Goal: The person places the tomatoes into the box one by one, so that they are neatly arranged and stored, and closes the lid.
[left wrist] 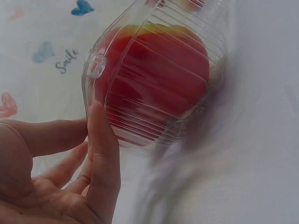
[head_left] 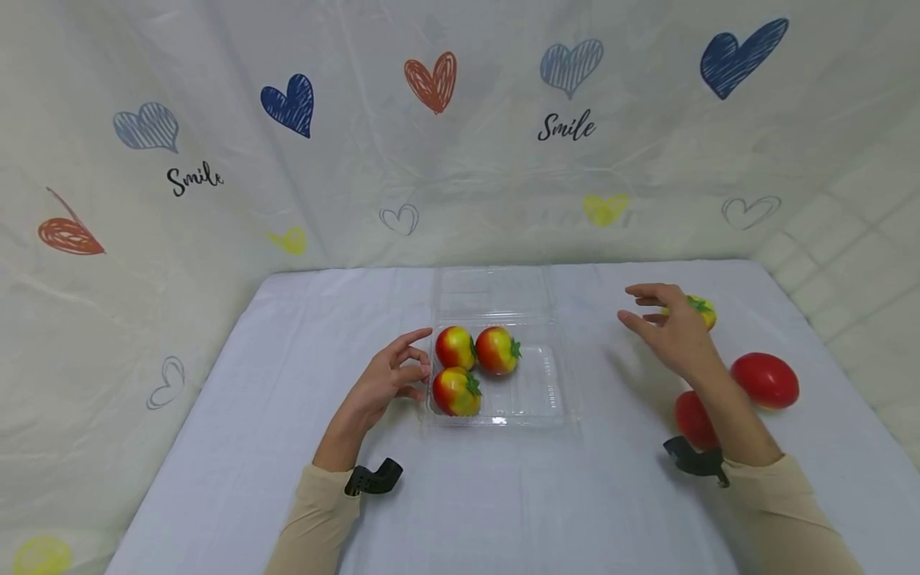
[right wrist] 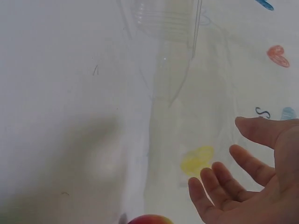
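Observation:
A clear plastic clamshell box lies with its lid folded back. Three red and yellow tomato-like fruits with green leafy tops sit in its left part, one at the front. My left hand is beside the box, its fingers touching the left wall, as the left wrist view shows. Held over the right back of the table, my right hand has spread, relaxed fingers and nothing in them. Partly behind it lies another fruit, whose edge shows in the right wrist view.
Two more red fruits lie at the right, one whole in view and one partly covered by my right forearm. White cloth covers the table. A hanging sheet printed with hearts stands behind.

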`<action>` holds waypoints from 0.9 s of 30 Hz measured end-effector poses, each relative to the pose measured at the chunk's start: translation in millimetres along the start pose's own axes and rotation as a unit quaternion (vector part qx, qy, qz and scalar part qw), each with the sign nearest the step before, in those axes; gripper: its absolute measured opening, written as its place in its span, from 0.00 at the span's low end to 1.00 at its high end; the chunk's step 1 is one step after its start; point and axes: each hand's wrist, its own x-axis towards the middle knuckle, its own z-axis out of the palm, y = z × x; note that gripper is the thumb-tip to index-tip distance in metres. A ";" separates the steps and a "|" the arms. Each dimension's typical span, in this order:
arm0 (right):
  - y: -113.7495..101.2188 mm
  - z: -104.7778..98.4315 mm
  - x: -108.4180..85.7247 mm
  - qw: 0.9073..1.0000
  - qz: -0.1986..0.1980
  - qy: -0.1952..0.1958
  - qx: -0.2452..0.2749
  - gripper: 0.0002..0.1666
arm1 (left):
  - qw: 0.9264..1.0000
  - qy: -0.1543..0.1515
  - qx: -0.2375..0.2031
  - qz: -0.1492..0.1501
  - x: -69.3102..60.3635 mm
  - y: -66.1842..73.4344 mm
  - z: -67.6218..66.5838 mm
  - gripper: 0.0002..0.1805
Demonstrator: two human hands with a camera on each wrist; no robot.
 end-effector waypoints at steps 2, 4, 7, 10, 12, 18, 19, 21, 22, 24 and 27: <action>1.1 -2.6 0.5 1.000 0.000 0.004 -0.003 0.34 | 1.000 -0.001 0.000 0.001 -0.1 0.1 -0.4 0.36; 2.3 -4.9 0.8 1.000 0.004 0.005 -0.010 0.34 | 1.000 -0.001 -0.001 0.001 0.1 0.1 -0.3 0.36; 4.5 -7.7 1.7 1.000 0.007 0.011 -0.015 0.34 | 1.000 -0.002 -0.002 0.000 0.3 -0.1 0.2 0.36; 6.3 -10.2 3.2 0.999 0.015 0.014 -0.025 0.35 | 1.000 -0.001 -0.002 0.001 0.2 -0.4 0.3 0.36; 7.8 -11.6 4.6 0.999 0.021 0.015 -0.030 0.35 | 1.000 -0.001 -0.002 0.001 0.2 -0.6 0.6 0.36; 13.5 -13.9 8.0 0.999 0.027 0.022 -0.032 0.35 | 1.000 0.000 -0.002 0.000 0.0 -0.7 0.3 0.35; 14.1 -14.1 8.1 0.999 0.029 0.023 -0.032 0.35 | 1.000 0.000 -0.002 0.000 0.1 -0.9 0.1 0.35; 14.4 -14.4 8.3 0.999 0.036 0.024 -0.032 0.35 | 1.000 0.000 -0.002 0.002 0.2 -1.1 -0.3 0.35; 15.1 -14.8 8.6 0.998 0.038 0.025 -0.033 0.35 | 1.000 0.000 -0.001 0.002 0.3 -1.1 -0.5 0.35; 16.6 -15.3 9.2 0.998 0.042 0.028 -0.034 0.35 | 1.000 0.000 -0.001 0.002 0.2 -1.0 -0.8 0.35; 19.3 -16.2 10.6 0.998 0.042 0.035 -0.037 0.34 | 1.000 0.001 0.001 0.000 0.0 -0.6 -0.9 0.35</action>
